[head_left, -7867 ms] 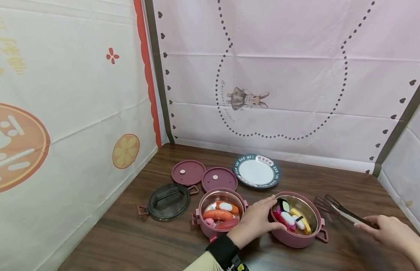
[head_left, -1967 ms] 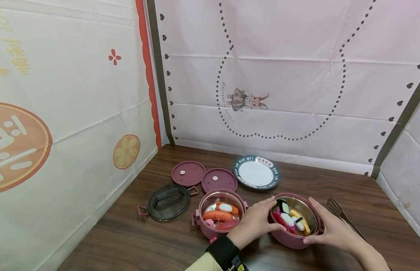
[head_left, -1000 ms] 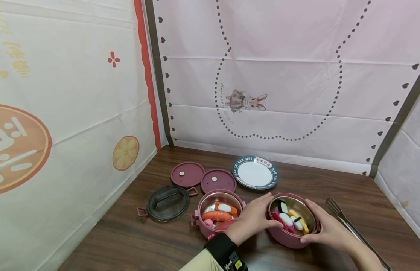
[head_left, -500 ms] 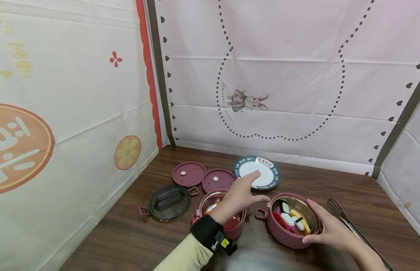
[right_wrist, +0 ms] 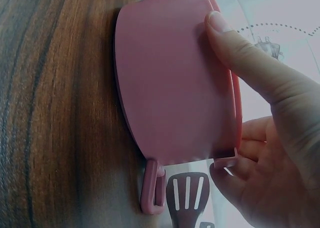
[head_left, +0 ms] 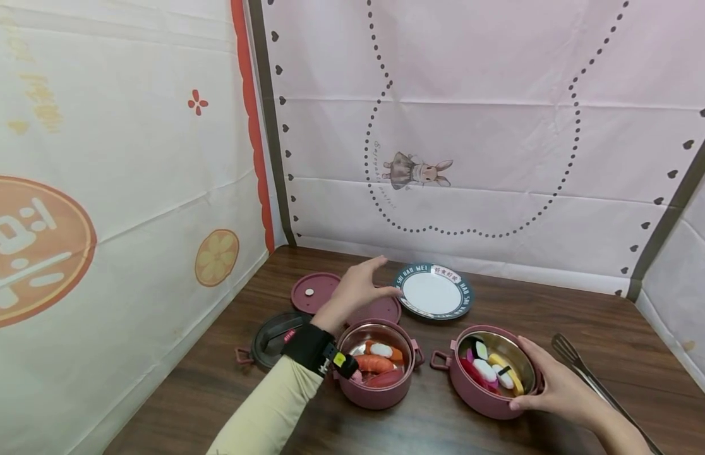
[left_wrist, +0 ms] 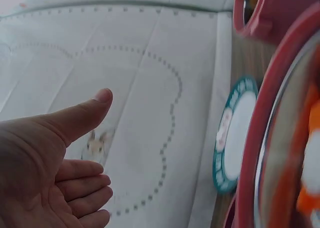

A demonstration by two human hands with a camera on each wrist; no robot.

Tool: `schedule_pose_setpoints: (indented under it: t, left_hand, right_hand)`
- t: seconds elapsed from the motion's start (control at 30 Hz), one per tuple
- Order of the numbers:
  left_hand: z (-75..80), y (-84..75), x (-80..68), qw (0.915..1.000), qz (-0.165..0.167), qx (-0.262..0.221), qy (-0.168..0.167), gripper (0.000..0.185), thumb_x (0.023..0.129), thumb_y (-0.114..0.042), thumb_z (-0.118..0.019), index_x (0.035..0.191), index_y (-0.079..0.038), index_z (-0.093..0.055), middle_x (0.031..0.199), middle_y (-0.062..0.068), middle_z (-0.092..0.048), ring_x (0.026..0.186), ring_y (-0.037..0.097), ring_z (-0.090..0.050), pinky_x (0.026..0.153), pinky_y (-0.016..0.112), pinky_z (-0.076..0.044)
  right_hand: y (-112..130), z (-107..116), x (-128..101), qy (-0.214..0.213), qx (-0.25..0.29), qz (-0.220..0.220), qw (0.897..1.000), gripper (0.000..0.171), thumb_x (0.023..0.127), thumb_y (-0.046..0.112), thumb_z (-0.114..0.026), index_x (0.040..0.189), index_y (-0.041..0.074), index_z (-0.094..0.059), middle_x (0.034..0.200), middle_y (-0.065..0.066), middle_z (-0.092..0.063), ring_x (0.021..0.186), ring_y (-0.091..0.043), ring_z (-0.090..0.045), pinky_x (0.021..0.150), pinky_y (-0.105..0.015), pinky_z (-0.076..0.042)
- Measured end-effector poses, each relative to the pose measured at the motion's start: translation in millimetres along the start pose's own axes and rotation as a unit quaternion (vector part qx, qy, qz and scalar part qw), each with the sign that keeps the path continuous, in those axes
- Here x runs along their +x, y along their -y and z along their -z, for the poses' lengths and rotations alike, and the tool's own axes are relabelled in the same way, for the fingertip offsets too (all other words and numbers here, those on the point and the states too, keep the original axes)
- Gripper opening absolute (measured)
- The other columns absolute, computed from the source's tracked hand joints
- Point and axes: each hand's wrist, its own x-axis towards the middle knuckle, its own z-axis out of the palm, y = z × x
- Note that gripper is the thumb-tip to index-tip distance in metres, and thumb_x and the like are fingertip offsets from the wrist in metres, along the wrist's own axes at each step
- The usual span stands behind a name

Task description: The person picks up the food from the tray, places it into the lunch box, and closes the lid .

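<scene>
My left hand is raised over two flat maroon lids, fingers apart and holding nothing. In the left wrist view that hand shows an extended thumb and slightly bent fingers. With its thumb on the near side and fingers at the far side, my right hand grips the right-hand pink pot. Toy sushi pieces lie inside it. The right wrist view shows the thumb against the pot's wall. Another pink pot stands to the left, containing a toy sausage and other toy food.
Tongs with a slotted head lie on the table right of the right hand. A plate with a teal rim sits at the back. Partly behind the left wrist is a dark lid with pink handles. Printed cloth walls enclose the table.
Earlier the right hand held the tongs; it put them down and took hold of the right pot. My left hand let go of that pot and moved left and back over the maroon lids.
</scene>
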Motion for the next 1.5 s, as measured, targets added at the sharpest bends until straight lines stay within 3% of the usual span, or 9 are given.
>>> schedule_pose_setpoints:
  t: [0.27,0.4,0.5,0.6,0.73,0.97,1.17,1.4,1.5]
  left_hand:
    - [26.7,44.2,11.5,0.9991,0.028,0.032,-0.004,0.076,0.086,-0.039,-0.077,0.149,-0.009,-0.046,0.152,0.014,-0.049,0.141,0.033,-0.045,0.115,0.049,-0.04]
    - [29.4,66.8,12.9,0.998,0.031,0.054,0.012,0.075,0.087,-0.035,-0.077,0.149,-0.007,-0.046,0.145,0.018,-0.055,0.124,0.035,-0.06,0.107,0.049,-0.047]
    - [27.1,84.1,11.9,0.9971,0.023,0.066,0.029,0.072,0.087,-0.03,-0.078,0.147,-0.005,-0.048,0.143,0.019,-0.056,0.121,0.035,-0.061,0.105,0.049,-0.048]
    - [21.7,100.9,10.8,0.9952,0.013,0.081,0.053,0.066,0.088,-0.024,-0.077,0.145,-0.005,-0.05,0.147,0.016,-0.054,0.134,0.036,-0.053,0.108,0.05,-0.046]
    - [12.4,122.0,9.0,0.9901,-0.013,0.113,0.083,0.059,0.088,-0.018,-0.077,0.142,-0.007,-0.056,0.145,0.012,-0.057,0.135,0.032,-0.053,0.109,0.048,-0.046]
    - [-2.7,143.1,5.5,0.9811,-0.065,0.151,0.102,0.046,0.089,-0.013,-0.075,0.133,-0.012,-0.065,0.137,0.005,-0.064,0.131,0.025,-0.057,0.11,0.047,-0.045]
    - [-7.9,140.5,2.1,0.9621,-0.125,0.218,0.107,0.038,0.091,-0.01,-0.072,0.128,-0.016,-0.069,0.13,0.001,-0.069,0.121,0.022,-0.064,0.103,0.045,-0.05]
    - [-16.2,134.2,8.5,0.9107,-0.197,0.336,0.138,0.026,0.091,-0.01,-0.071,0.116,-0.017,-0.076,0.123,-0.003,-0.072,0.113,0.013,-0.068,0.095,0.03,-0.055]
    - [-19.3,131.5,10.3,0.8982,-0.214,0.357,0.141,0.024,0.091,-0.01,-0.071,0.113,-0.017,-0.077,0.115,-0.003,-0.075,0.106,0.012,-0.069,0.089,0.027,-0.056]
  right_hand:
    - [0,-1,0,-0.003,-0.008,-0.009,1.0,0.114,0.063,0.042,-0.092,0.147,-0.01,-0.036,0.145,-0.033,-0.045,0.127,-0.051,-0.049,0.094,-0.07,-0.045]
    - [-1,-1,0,-0.008,-0.009,-0.004,1.0,0.114,0.063,0.042,-0.093,0.147,-0.01,-0.036,0.145,-0.034,-0.045,0.128,-0.051,-0.049,0.094,-0.07,-0.044]
    - [-1,-1,0,-0.008,-0.009,-0.003,1.0,0.114,0.063,0.042,-0.093,0.147,-0.01,-0.036,0.145,-0.033,-0.046,0.128,-0.051,-0.049,0.094,-0.07,-0.044]
    - [-1,-1,1,-0.005,0.0,-0.005,1.0,0.113,0.064,0.042,-0.092,0.147,-0.01,-0.036,0.145,-0.034,-0.045,0.129,-0.052,-0.048,0.094,-0.07,-0.044]
    - [-1,-1,2,-0.003,0.007,-0.003,1.0,0.113,0.064,0.041,-0.092,0.147,-0.01,-0.035,0.145,-0.035,-0.044,0.129,-0.053,-0.048,0.094,-0.071,-0.043]
    - [-2,0,1,-0.01,-0.009,-0.002,1.0,0.112,0.063,0.04,-0.093,0.147,-0.009,-0.036,0.145,-0.032,-0.046,0.127,-0.05,-0.049,0.094,-0.069,-0.045]
    - [-2,-1,0,-0.003,0.0,-0.003,1.0,0.111,0.064,0.037,-0.093,0.148,-0.009,-0.035,0.146,-0.033,-0.044,0.128,-0.052,-0.048,0.093,-0.07,-0.045]
    - [-2,0,1,-0.003,0.008,-0.004,1.0,0.112,0.065,0.041,-0.092,0.148,-0.008,-0.035,0.146,-0.032,-0.044,0.128,-0.051,-0.049,0.092,-0.069,-0.046]
    - [-2,1,1,-0.005,-0.002,-0.008,1.0,0.113,0.065,0.043,-0.092,0.149,-0.007,-0.035,0.146,-0.031,-0.045,0.128,-0.049,-0.05,0.092,-0.068,-0.047]
